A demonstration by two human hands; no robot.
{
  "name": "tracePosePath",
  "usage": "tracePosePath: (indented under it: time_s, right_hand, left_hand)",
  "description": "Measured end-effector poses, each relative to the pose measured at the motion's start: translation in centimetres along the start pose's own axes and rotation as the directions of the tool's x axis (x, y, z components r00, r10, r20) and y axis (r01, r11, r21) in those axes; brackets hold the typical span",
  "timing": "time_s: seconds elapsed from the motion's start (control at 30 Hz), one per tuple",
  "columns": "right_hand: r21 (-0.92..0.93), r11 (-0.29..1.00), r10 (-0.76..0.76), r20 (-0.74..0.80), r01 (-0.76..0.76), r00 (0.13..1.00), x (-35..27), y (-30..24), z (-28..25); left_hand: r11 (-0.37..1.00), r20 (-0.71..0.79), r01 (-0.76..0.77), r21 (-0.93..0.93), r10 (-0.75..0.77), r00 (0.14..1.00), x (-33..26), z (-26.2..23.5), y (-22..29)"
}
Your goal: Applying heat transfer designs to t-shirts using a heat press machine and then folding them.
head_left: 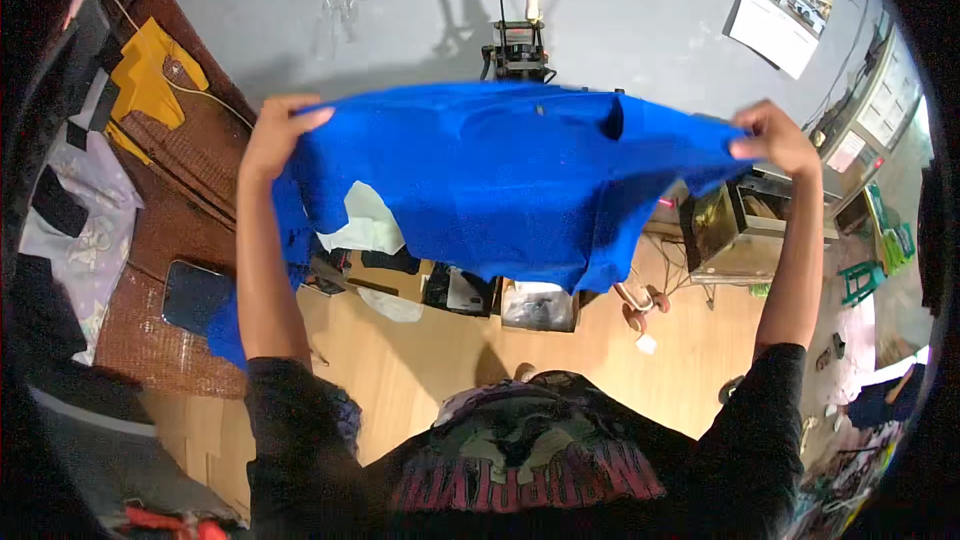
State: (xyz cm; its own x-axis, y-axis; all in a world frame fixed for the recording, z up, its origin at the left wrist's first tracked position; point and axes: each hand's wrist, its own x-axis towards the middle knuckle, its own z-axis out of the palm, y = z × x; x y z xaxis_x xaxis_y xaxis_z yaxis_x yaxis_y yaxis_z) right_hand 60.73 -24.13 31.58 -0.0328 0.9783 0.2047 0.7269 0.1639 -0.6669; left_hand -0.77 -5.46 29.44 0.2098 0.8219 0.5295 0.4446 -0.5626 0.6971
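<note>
Left hand [280, 130] fingers pinching blue shirt [500, 180] edge; shirt stretched taut between fingers, raised (heat press [515, 50] behind). Right hand [775, 140] fingers clamped on opposite edge. Risk: thin pinch slipping, shirt sagging onto wooden floor [430, 360].

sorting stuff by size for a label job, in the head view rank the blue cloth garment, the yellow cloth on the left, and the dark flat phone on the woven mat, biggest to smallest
1. Blue cloth garment, stretched between left hand and right hand; nearness to the camera inflates it.
2. Yellow cloth.
3. Dark flat phone, close to the yellow cloth in looks, so unsure.
</note>
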Motion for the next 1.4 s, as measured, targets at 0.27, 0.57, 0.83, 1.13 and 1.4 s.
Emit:
tracePosePath:
  time_s: [0.27, 0.57, 0.83, 1.13, 1.4]
  right_hand:
    - [-0.036, 0.998, 0.052, 0.059, -0.050, 0.997, 1.8, 1.8, -1.6]
    - [-0.002, 0.991, -0.129, -0.285, 0.134, 0.950, 3.6, 2.9, 1.0]
    - [0.041, 0.998, 0.045, -0.200, -0.038, 0.979, -4.6, 14.0, 11.6]
    - [-0.221, 0.911, 0.232, -0.424, -0.349, 0.875, -6.9, 20.5, 25.2]
    - [0.782, 0.622, 0.550, -0.406, -0.033, 0.729, -5.4, 16.7, 29.1]
  left_hand:
    - [0.971, 0.325, 0.239, -0.015, -0.222, 0.919, 3.0, 0.3, 1.0]
    - [0.998, -0.011, 0.068, 0.012, -0.068, 0.998, 3.9, 3.4, 1.7]
    - [0.984, 0.081, -0.027, 0.175, 0.013, 0.997, -9.4, 7.5, -8.1]
    - [0.668, 0.038, 0.313, 0.675, -0.455, 0.889, -15.7, 14.6, -13.8]
    - [0.571, 0.011, 0.462, -0.679, -0.621, 0.784, -15.4, 15.6, -16.0]
